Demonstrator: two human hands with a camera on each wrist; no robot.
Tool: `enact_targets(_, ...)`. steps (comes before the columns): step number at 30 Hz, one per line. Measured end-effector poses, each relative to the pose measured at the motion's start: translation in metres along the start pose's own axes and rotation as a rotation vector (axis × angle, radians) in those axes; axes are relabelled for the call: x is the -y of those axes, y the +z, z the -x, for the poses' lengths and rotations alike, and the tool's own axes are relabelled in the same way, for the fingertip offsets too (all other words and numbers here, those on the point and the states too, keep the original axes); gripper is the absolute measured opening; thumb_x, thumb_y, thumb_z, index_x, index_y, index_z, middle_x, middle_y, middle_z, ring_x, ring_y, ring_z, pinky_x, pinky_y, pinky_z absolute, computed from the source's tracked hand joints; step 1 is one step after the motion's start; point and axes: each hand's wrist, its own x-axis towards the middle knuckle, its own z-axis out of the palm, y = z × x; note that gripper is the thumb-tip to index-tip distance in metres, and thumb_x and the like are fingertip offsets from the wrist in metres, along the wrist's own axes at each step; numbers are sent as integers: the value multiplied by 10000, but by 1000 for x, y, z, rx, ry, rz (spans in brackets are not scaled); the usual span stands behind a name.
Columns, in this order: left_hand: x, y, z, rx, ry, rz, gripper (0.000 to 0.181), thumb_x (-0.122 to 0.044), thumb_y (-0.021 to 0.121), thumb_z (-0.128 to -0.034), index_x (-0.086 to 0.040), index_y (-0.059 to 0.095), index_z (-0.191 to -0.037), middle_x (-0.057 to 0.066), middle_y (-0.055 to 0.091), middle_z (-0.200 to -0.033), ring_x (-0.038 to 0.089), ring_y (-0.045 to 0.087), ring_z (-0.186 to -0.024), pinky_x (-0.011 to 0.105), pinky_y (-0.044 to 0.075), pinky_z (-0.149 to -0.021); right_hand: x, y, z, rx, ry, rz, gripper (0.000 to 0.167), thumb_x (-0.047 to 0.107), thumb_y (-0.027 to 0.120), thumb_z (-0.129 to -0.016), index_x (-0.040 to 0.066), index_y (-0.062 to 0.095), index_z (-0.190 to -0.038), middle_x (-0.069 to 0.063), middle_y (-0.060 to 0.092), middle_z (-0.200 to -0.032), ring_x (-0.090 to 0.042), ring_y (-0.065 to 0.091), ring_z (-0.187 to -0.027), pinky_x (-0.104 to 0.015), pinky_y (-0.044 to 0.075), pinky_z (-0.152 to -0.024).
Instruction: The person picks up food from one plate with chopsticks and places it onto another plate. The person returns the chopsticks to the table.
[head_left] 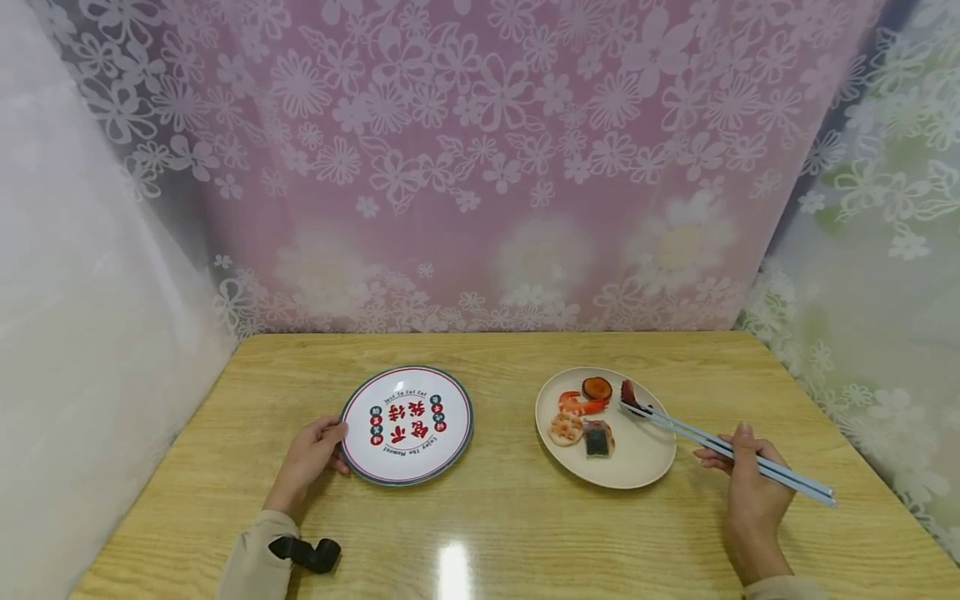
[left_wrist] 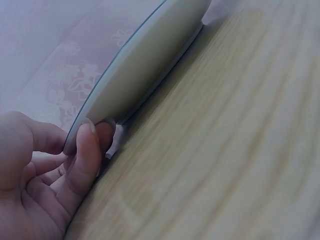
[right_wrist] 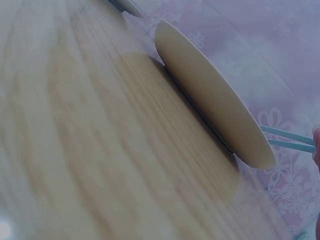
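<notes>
My left hand [head_left: 311, 457] pinches the left rim of a white plate [head_left: 457, 404] with a green edge and red lettering. In the left wrist view, the thumb is at the rim and fingers [left_wrist: 84, 155] are beneath it. My right hand [head_left: 753, 492] holds a pair of light blue chopsticks [head_left: 787, 477]. Their far ends touch a dark red food piece [head_left: 630, 393] at the upper right of a cream plate [head_left: 645, 458]. Also on that plate are a shrimp [head_left: 581, 404], a lotus root slice [head_left: 566, 428], a dark-topped piece [head_left: 598, 438] and a round brown slice [head_left: 597, 387].
Both plates stand on a wooden table [head_left: 510, 533], the white one left and the cream one right. A pink flowered curtain [head_left: 480, 208] hangs behind the table's far edge, with pale sheets at both sides. A black device [head_left: 306, 552] is strapped to the left wrist.
</notes>
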Motion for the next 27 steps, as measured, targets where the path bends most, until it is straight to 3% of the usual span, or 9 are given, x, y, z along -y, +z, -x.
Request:
enact_targets(7, 0, 0, 0, -13, -14, -20, 373, -124, 450, -1018, 132, 441, -1288, 75, 596, -789, 156, 579, -541, 295, 538, -534, 0, 2, 1, 17, 1, 7, 349, 98, 601, -942, -234, 558, -844, -172, 675, -698, -223, 670, -519, -283, 527, -461)
enact_targets(13, -2, 0, -1, -9, 11, -16, 348, -108, 447, -1012, 133, 459, -1262, 57, 592, -750, 154, 578, -525, 294, 536, -525, 1, 7, 0, 46, -30, 18, 361, 60, 552, -965, -283, 501, -862, -162, 676, -717, -215, 667, -517, -280, 522, -455)
enact_targets(22, -4, -1, -2, -2, 13, -28, 386, -119, 453, -1013, 142, 436, -1296, 78, 616, -786, 157, 587, -524, 313, 544, -538, 1, 12, 0, 61, -27, 35, 334, 100, 576, -958, -213, 569, -840, -167, 672, -704, -220, 667, -520, -285, 525, -463)
enact_targets(27, -3, 1, 1, -21, 7, -35, 386, -119, 463, -1012, 141, 444, -1297, 75, 612, -781, 155, 579, -510, 296, 531, -517, -1, 16, 2, 70, -33, 48, 382, 112, 581, -957, -252, 540, -848, -151, 675, -706, -206, 664, -515, -277, 518, -450)
